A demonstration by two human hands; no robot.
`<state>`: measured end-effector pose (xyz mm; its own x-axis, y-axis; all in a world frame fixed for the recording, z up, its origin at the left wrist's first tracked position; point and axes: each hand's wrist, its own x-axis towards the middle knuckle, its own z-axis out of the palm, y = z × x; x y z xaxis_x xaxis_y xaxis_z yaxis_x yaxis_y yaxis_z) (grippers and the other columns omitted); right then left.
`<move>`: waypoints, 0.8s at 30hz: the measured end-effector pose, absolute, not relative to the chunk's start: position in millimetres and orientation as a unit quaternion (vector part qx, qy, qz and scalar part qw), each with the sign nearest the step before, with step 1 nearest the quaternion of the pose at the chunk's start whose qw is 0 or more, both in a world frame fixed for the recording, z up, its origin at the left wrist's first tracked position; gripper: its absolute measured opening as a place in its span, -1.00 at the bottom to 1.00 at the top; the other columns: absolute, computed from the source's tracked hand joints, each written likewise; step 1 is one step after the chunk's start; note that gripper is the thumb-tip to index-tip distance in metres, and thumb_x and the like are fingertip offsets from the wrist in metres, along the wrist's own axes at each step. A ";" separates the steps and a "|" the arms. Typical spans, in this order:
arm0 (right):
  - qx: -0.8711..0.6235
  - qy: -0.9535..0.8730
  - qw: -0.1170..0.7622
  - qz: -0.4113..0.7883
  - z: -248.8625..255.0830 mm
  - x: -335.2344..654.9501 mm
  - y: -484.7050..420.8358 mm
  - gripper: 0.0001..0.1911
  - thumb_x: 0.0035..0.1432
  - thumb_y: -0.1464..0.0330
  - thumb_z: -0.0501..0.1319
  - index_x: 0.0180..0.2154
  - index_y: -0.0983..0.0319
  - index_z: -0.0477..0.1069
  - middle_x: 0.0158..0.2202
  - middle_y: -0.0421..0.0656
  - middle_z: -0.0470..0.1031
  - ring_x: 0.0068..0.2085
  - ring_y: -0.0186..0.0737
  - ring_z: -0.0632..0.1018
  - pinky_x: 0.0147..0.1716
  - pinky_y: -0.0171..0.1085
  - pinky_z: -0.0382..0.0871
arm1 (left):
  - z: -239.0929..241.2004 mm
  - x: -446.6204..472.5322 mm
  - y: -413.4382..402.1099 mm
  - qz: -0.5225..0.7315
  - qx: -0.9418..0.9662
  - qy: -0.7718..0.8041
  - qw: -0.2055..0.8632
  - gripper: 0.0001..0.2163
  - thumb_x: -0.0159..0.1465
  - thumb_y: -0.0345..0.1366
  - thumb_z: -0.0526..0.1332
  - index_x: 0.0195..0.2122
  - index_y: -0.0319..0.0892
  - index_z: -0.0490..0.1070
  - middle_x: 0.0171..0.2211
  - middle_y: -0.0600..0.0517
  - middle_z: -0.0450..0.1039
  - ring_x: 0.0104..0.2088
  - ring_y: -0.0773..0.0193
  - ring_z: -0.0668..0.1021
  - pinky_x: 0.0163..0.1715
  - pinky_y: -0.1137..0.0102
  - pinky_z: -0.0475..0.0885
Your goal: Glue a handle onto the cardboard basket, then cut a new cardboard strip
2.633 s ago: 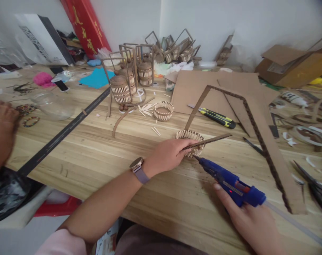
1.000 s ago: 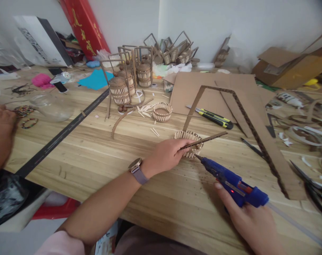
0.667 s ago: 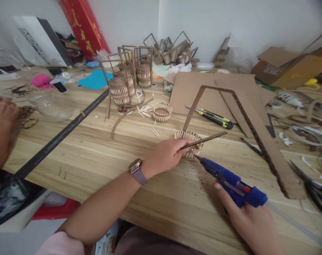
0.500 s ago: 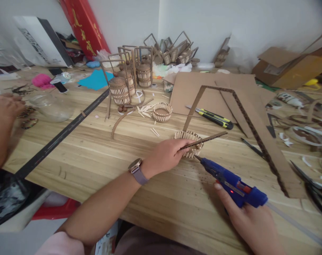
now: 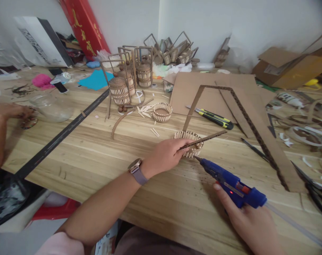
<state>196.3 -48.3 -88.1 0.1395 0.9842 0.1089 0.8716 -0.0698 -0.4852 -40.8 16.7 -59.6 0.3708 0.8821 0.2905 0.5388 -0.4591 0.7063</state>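
Observation:
My left hand (image 5: 163, 157) grips a small round basket (image 5: 188, 135) walled with pale upright sticks. Its fingertips are partly hidden behind a strip of corrugated cardboard (image 5: 212, 136) that slants across the basket. A longer cardboard strip (image 5: 274, 159), bent like a handle, rises from the basket's far side and slopes down to the right. In my right hand (image 5: 252, 225) is a blue hot glue gun (image 5: 231, 180) with a red light showing. Its nozzle points at the near right side of the basket wall, very close or touching; I cannot tell which.
Beyond the basket are another stick-walled ring (image 5: 162, 112), loose sticks (image 5: 143, 111) and lidded baskets (image 5: 120, 90). A utility knife (image 5: 215, 118) lies on cardboard; black scissors (image 5: 316, 193) lie right. A co-worker's hand (image 5: 13, 109) is at left near a clear jar (image 5: 53, 108).
The low end of the bent cardboard strip has shifted slightly up. My hands and the glue gun have barely moved. The co-worker's hand has moved right, onto the beaded loops.

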 end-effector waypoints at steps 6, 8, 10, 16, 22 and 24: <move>-0.726 -0.626 0.249 0.141 -89.5 193.7 -49.0 -0.49 -0.09 -0.16 0.11 -0.48 0.09 0.54 -0.46 -0.07 0.64 -0.34 0.16 0.66 -0.48 -0.07 0.52 | -59.8 -41.5 16.9 0.360 0.778 0.445 0.262 -0.77 0.42 -0.39 0.13 0.04 -0.21 0.49 -0.10 -0.05 0.62 -0.12 0.15 0.62 -0.12 0.37 0.46; -0.724 -0.624 0.255 0.147 -88.4 194.8 -48.5 -0.47 -0.13 -0.16 0.12 -0.45 0.10 0.56 -0.43 -0.06 0.65 -0.29 0.19 0.66 -0.40 -0.02 0.55 | -60.6 -41.5 17.1 0.369 0.776 0.442 0.256 -0.77 0.42 -0.38 0.13 0.04 -0.22 0.49 -0.11 -0.06 0.62 -0.11 0.14 0.62 -0.11 0.36 0.46; -0.710 -0.638 0.255 0.156 -85.9 196.0 -48.3 -0.50 -0.13 -0.14 0.14 -0.43 0.11 0.56 -0.44 -0.07 0.64 -0.29 0.18 0.66 -0.38 -0.04 0.56 | -61.2 -41.4 17.0 0.373 0.774 0.443 0.257 -0.77 0.42 -0.37 0.13 0.04 -0.22 0.49 -0.11 -0.07 0.62 -0.11 0.14 0.62 -0.10 0.35 0.46; -0.644 -0.687 0.280 0.187 -77.9 193.6 -49.2 -0.64 0.00 -0.05 0.19 -0.39 0.09 0.49 -0.44 -0.12 0.61 -0.39 0.05 0.64 -0.43 -0.15 0.54 | -61.5 -41.4 16.3 0.371 0.772 0.449 0.254 -0.77 0.42 -0.37 0.13 0.03 -0.20 0.50 -0.10 -0.06 0.62 -0.10 0.15 0.62 -0.07 0.34 0.46; -0.617 -0.706 0.306 0.166 -80.1 188.9 -48.7 -0.69 0.03 0.00 0.17 -0.45 0.08 0.44 -0.47 -0.10 0.57 -0.40 0.02 0.63 -0.42 -0.16 0.54 | -63.4 -41.5 16.7 0.370 0.775 0.450 0.245 -0.77 0.42 -0.36 0.13 0.03 -0.20 0.50 -0.12 -0.07 0.62 -0.12 0.14 0.62 -0.07 0.33 0.47; -0.615 -0.705 0.318 0.154 -84.3 189.4 -49.3 -0.66 0.05 -0.01 0.16 -0.43 0.10 0.45 -0.47 -0.09 0.56 -0.40 0.00 0.62 -0.42 -0.17 0.53 | -63.5 -41.7 16.9 0.369 0.775 0.452 0.241 -0.77 0.42 -0.36 0.13 0.04 -0.19 0.50 -0.10 -0.07 0.62 -0.11 0.14 0.62 -0.07 0.32 0.47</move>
<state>189.4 -49.3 -84.3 -0.0412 0.9649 0.2593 0.7693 0.1963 -0.6080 -41.7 16.9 -63.5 0.3185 0.8792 0.3544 0.5230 -0.4748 0.7079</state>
